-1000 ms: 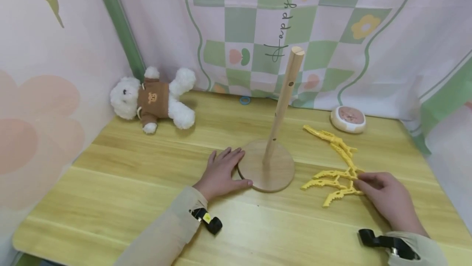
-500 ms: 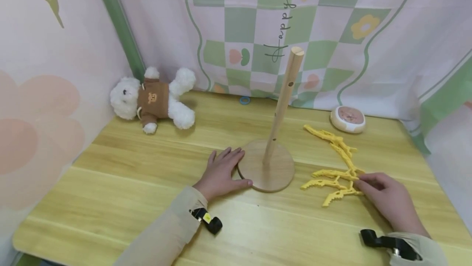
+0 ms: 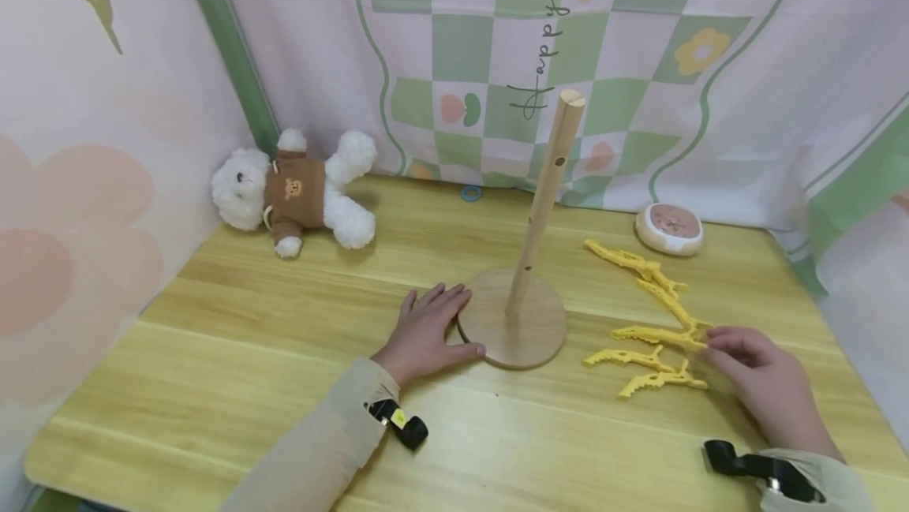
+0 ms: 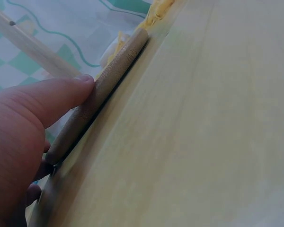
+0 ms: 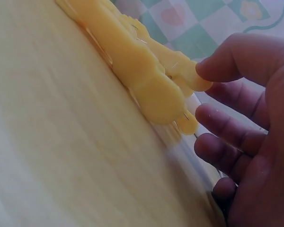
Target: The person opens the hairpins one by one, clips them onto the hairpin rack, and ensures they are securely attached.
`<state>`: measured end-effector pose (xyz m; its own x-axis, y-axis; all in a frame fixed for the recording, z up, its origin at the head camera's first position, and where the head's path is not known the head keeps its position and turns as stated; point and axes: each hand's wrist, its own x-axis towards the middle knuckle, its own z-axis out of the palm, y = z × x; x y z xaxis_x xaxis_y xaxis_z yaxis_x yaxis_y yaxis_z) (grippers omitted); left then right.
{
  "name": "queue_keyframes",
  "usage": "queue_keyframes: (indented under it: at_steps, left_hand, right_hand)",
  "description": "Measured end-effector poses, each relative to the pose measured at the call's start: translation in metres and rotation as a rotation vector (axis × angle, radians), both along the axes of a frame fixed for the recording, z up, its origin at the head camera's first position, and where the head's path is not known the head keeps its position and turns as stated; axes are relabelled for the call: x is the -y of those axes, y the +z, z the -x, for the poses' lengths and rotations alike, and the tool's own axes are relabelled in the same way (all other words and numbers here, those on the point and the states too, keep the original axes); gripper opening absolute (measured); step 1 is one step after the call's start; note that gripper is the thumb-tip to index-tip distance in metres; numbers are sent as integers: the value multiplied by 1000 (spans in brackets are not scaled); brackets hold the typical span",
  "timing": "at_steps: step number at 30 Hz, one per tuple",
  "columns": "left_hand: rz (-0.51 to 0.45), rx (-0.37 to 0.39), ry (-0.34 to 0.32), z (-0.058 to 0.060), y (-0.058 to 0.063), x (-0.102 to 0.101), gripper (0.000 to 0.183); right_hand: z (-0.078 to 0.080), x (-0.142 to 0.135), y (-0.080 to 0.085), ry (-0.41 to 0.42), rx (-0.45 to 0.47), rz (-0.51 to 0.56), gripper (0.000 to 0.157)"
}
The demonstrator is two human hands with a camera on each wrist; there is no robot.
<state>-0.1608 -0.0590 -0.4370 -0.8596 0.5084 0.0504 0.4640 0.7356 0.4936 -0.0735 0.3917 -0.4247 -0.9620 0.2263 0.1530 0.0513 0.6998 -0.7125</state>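
Observation:
A wooden stand with an upright post [image 3: 545, 188], drilled with several holes, rises from a round wooden base [image 3: 543, 342]. My left hand [image 3: 426, 337] rests against the left edge of the base, fingers spread; in the left wrist view its thumb [image 4: 68, 94] touches the rim. To the right lie several yellow branch-shaped pieces with toothed edges. My right hand [image 3: 767, 378] pinches the right end of one yellow branch piece [image 3: 656, 335] between thumb and fingertips. Two more yellow pieces [image 3: 663, 382] lie in front of it, and others [image 3: 639, 266] behind.
On the back left of the wooden table [image 3: 213, 386] lies a white plush toy [image 3: 298, 188] in a brown top. A small blue ring [image 3: 472, 193] sits near the back curtain [image 3: 461, 46]. A round white-and-pink device [image 3: 670, 229] stands at the back right.
My right hand has shifted slightly right, drawing the pinched yellow branch piece with it and apart from the two front pieces. The left hand and stand stay in place.

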Motion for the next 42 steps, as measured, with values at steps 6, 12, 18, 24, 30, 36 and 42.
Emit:
queue_keyframes:
  at_steps: [6,12,18,24,30,36,42]
  left_hand:
    - [-5,0,-5,1,-1,0,92]
    - [-6,-6,-6,1,0,0,91]
    - [-1,13,-3,-1,5,-1,91]
    - [-2,10,-1,-2,6,-1,90]
    - [-6,6,1,-2,5,0,90]
    - [-7,4,2,-2,6,0,89]
    - [-7,-2,24,-2,5,-2,86]
  right_hand:
    - [-1,3,3,19,-3,82,28]
    - [-1,5,4,-3,-2,104,28]
    - [-1,6,5,12,-23,-26,42]
    - [2,8,3,35,-60,-118,45]
    - [5,10,2,8,-71,-127,48]
    - [4,15,6,-21,-108,-101,50]
    - [3,28,13,20,-139,-70,49]
